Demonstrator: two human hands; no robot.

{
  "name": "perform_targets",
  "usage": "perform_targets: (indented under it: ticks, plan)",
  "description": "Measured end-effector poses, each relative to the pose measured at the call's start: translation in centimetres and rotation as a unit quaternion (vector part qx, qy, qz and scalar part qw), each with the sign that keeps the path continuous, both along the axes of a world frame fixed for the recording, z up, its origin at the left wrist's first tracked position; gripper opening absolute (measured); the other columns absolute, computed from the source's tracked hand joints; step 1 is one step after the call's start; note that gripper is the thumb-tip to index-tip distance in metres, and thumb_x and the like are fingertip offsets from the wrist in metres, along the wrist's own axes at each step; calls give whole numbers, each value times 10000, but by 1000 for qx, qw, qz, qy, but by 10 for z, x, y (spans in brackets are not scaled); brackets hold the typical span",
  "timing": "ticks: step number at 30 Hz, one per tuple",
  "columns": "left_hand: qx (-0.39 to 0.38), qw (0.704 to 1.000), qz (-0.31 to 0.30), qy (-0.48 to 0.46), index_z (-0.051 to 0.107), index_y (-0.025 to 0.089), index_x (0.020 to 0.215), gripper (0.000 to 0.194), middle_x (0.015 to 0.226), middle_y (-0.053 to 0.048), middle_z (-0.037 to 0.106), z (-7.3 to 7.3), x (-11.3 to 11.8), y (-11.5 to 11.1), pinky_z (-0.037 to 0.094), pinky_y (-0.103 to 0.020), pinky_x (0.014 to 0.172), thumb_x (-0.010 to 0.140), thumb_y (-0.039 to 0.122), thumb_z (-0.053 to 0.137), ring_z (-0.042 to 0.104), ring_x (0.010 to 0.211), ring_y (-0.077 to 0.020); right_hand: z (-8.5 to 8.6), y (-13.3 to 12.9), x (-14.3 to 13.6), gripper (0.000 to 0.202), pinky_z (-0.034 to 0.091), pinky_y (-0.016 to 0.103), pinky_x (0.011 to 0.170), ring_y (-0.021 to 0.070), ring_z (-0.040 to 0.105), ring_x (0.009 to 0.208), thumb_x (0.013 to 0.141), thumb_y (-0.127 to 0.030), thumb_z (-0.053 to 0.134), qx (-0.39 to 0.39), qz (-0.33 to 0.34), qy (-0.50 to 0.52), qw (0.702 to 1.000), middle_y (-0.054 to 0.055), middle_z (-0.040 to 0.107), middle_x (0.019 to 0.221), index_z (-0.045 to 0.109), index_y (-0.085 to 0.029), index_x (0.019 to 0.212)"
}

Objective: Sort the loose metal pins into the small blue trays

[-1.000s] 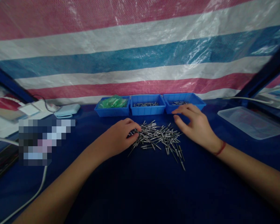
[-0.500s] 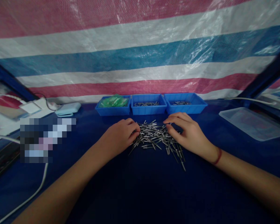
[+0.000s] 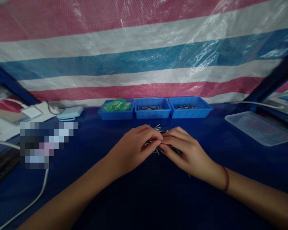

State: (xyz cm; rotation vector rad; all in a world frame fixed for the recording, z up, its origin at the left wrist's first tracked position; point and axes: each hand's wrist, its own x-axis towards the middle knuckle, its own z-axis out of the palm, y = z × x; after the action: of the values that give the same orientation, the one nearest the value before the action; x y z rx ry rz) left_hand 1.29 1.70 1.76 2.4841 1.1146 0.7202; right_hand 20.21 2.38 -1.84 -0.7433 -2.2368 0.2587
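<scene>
My left hand (image 3: 140,145) and my right hand (image 3: 183,148) meet fingertip to fingertip above a pile of silvery blind rivets (image 3: 157,128) on the dark blue table. Thumb and fingers of each hand are pinched together. Whatever lies between the fingertips is too small and covered to make out. Most of the pile is hidden under the hands; a few thin shanks stick out behind them and below the fingers. A dark red band circles my right wrist.
Behind the pile stand a blue bin (image 3: 116,115) with green plastic bags, a middle bin (image 3: 153,114) and a right bin (image 3: 193,112), both holding rivets. A translucent lid (image 3: 259,127) lies right. Left are a light blue case (image 3: 70,112), a white cable (image 3: 42,191) and a phone (image 3: 2,167).
Both hands have moved inward from the two sides of the rivet pile, and their fingertips now meet over its middle. Their fingers have closed, covering most of the rivets.
</scene>
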Motion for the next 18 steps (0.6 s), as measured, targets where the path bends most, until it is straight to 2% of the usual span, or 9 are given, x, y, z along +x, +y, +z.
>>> perform_targets:
  ticks: [4, 9, 18]
  plan:
    - [-65, 994, 39, -83, 584, 203, 917, 92, 862, 13, 644, 1, 6, -4, 439, -240, 696, 842, 194, 532, 590, 760, -126, 2, -4, -3, 82, 429, 328, 704, 165, 556, 777, 836, -172, 544, -33, 14, 56, 998, 39, 643, 837, 613, -195, 874]
    - [-122, 982, 67, -126, 604, 216, 903, 92, 793, 28, 653, 0, 9, -4, 446, -241, 626, 833, 244, 550, 584, 667, -120, 2, -5, -5, 92, 436, 327, 707, 159, 570, 765, 843, -182, 535, -52, 16, 79, 995, 28, 647, 816, 621, -204, 866]
    - [-138, 978, 61, -146, 610, 209, 862, 78, 778, 27, 648, 0, 9, -4, 451, -243, 643, 842, 240, 542, 601, 703, -125, 1, -5, -4, 96, 442, 336, 714, 162, 567, 774, 840, -172, 540, -60, 21, 77, 995, 27, 644, 821, 611, -213, 890]
